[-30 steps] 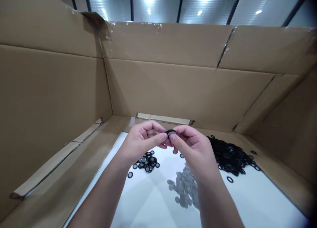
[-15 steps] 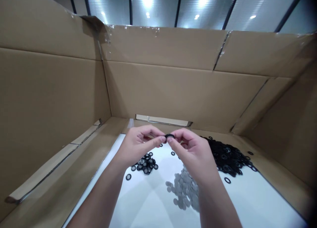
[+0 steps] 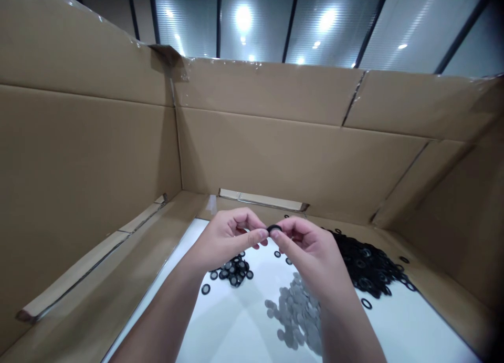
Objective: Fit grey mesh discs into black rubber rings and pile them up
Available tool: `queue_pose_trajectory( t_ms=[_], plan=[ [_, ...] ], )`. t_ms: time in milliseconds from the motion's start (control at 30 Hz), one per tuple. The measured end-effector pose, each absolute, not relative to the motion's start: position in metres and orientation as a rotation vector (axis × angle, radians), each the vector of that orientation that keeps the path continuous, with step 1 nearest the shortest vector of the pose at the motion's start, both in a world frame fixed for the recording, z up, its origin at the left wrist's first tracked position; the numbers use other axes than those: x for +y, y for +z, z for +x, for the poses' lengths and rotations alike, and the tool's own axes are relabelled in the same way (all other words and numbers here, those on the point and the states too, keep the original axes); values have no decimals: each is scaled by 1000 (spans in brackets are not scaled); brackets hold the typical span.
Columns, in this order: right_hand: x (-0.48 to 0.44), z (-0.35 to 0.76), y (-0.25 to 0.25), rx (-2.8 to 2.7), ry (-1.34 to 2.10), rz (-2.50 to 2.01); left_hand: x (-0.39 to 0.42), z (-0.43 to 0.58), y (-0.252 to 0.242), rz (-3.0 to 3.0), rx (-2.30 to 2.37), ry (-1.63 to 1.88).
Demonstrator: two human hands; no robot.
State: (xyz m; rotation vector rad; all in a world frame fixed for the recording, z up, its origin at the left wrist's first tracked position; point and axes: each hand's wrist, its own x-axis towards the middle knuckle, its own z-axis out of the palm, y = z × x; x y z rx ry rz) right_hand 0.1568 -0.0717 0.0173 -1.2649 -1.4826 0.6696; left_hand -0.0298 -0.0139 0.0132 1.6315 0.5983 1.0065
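So a black ring (image 3: 274,228) is being pinched between both sets of fingers, left hand (image 3: 228,240) and right hand (image 3: 313,255) closed tight on it, up above the white table (image 3: 228,329). Grey discs (image 3: 293,315) are lying just below the right fingers, a heap of rings (image 3: 370,266) further right.

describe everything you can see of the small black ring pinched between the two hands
The small black ring is a thin, matte, rubber-looking loop, seen almost edge-on, so its hole barely shows. It hangs above the white surface, pinched between the fingertips of the left hand on its left and the right hand on its right. Nothing else touches it.
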Motion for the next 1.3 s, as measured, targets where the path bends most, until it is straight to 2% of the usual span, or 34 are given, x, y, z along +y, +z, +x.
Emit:
queue_pose_trajectory(
  t_ms=[467, 867, 1100, 1300],
  plan=[
    [-76, 162, 26, -1546, 767, -1295, -14, -29, 12, 1638, 568, 964],
    [-75, 167, 24, -1709, 649, -1421, -12, -31, 10, 1840, 646, 898],
    [-66, 158, 15, -1472, 704, -1201, -13, -14, 0, 1745, 599, 1255],
    [-65, 152, 13, -1373, 721, -991, -14, -6, -3, 1638, 402, 1406]
  ],
)
